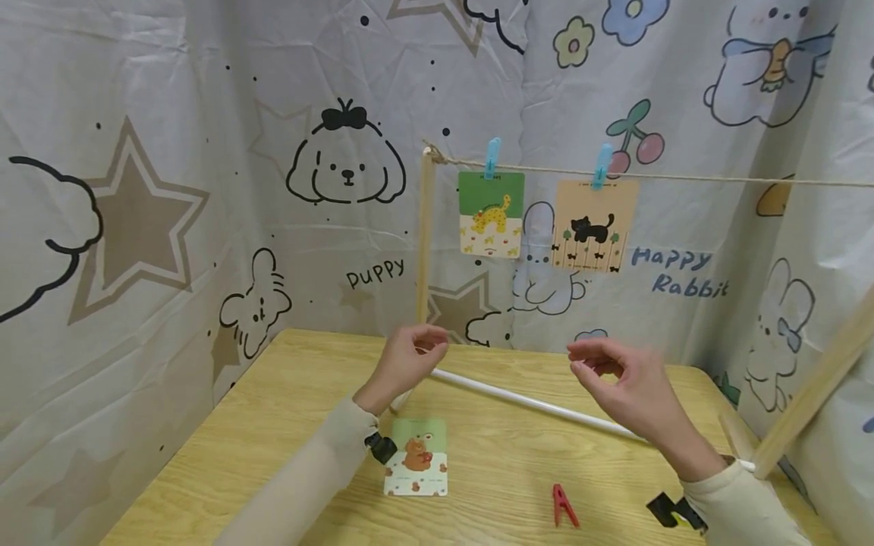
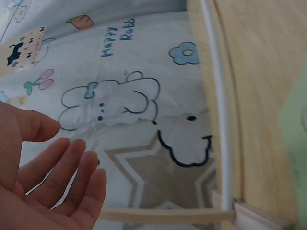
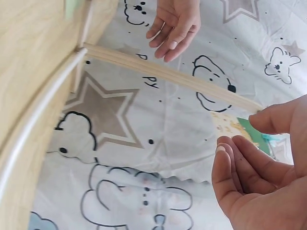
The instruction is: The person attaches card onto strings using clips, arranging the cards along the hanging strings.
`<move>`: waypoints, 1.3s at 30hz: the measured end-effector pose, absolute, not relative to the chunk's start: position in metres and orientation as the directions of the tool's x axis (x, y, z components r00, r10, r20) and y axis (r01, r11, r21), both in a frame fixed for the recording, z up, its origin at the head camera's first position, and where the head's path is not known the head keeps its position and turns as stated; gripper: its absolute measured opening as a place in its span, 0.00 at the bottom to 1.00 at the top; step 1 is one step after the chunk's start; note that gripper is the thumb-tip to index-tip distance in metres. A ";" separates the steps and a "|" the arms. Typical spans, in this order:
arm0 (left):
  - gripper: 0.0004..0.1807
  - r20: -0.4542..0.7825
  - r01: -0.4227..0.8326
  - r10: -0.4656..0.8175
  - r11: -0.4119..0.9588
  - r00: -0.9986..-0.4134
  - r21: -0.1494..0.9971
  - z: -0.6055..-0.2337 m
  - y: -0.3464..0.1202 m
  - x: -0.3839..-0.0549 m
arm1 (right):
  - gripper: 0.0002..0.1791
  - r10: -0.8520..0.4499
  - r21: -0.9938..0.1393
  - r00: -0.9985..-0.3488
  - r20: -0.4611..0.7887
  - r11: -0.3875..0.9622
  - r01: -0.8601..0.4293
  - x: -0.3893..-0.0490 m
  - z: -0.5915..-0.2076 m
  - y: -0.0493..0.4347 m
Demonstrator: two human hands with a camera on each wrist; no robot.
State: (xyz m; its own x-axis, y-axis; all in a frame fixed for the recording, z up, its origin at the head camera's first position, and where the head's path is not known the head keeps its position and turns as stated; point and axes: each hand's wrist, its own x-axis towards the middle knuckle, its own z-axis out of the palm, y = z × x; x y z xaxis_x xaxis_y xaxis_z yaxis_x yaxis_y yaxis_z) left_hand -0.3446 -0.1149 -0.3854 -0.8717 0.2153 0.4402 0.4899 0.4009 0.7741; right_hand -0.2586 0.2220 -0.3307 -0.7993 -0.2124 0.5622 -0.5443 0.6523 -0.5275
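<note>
My left hand point(image 1: 407, 360) hovers above the table near the left post, its fingers loosely bent around nothing. To the right, my right hand point(image 1: 624, 383) is also raised, with a gap between thumb and fingers and nothing held. On the table below the left hand lies a bear card point(image 1: 416, 459), green and white. A red clothespin point(image 1: 563, 506) lies to its right, below the right hand. From the string point(image 1: 683, 178) hang a yellow leopard card point(image 1: 491, 216) and a black cat card point(image 1: 592, 227), pinned by a blue clothespin point(image 1: 492, 158) and another blue clothespin point(image 1: 602, 167).
The string is tied to a wooden post point(image 1: 425, 235) on the left; another wooden post point(image 1: 819, 387) leans at the right. A white rod point(image 1: 532, 400) runs low between them over the wooden table point(image 1: 253, 462). A printed curtain point(image 1: 307, 250) surrounds the table's back and sides.
</note>
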 end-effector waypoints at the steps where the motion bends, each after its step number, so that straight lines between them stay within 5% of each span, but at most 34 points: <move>1: 0.11 0.430 0.483 0.220 0.410 -0.876 0.774 -0.390 -0.118 -0.343 | 0.09 -0.210 -0.530 -0.809 0.549 0.661 -0.531 -0.258 -0.337 0.223; 19: 0.19 0.225 0.332 0.271 0.464 -0.936 0.821 -0.459 -0.163 -0.335 | 0.15 -0.175 -0.667 -0.953 0.248 0.682 -0.299 -0.246 -0.424 0.249; 28: 0.24 0.145 0.327 0.366 0.504 -0.919 0.800 -0.477 -0.172 -0.334 | 0.20 -0.363 -0.682 -0.908 0.211 0.611 -0.403 -0.247 -0.446 0.251; 39: 0.21 0.105 0.323 0.385 0.562 -0.917 0.762 -0.479 -0.173 -0.334 | 0.23 -0.468 -0.763 -0.883 0.024 0.562 -0.319 -0.248 -0.455 0.256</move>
State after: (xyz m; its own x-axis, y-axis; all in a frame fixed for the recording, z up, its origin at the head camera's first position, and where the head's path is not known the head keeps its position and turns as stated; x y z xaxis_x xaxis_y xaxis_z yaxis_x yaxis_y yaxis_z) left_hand -0.3335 -0.1731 -0.4792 -0.9170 0.3848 0.1048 0.3229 0.5620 0.7615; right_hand -0.2480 0.2556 -0.4550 -0.8833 -0.4682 0.0245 -0.3192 0.5622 -0.7630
